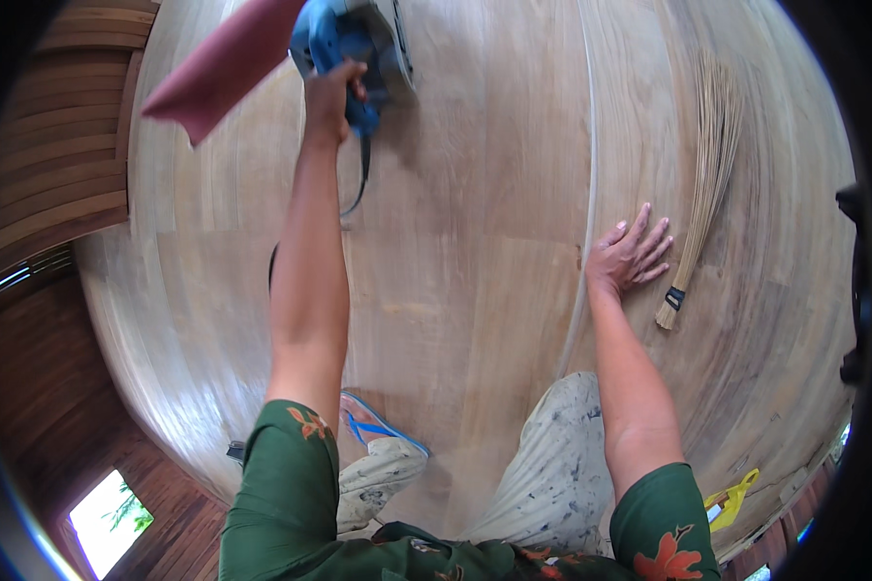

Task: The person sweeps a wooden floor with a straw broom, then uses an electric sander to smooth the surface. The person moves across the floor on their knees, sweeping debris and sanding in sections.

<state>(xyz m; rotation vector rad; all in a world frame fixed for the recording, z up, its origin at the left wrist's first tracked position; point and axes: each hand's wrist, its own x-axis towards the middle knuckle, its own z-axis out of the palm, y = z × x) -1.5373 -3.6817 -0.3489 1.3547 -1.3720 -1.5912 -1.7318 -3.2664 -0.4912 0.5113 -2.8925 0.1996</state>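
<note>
Sander [383,48]: stood ahead at the top of the view, apparently on the floor [484,320], its red dust bag [228,68] jutting left.
Left hand [331,102]: had its fingers wrapped around the sander's handle.
Right hand [633,254]: lay spread on the floor, fingers apart, gripping nothing, well apart from the sander and near the broom [712,165].
Sanding: seemed under way.
Next pass: probably called for a firm grip and the cord [364,174] clear.

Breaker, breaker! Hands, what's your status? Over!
Left hand gripping blue corded power tool, red dust bag at its side. Right hand spread on wooden floor. Stick broom beside right hand, apart from tool.
</note>
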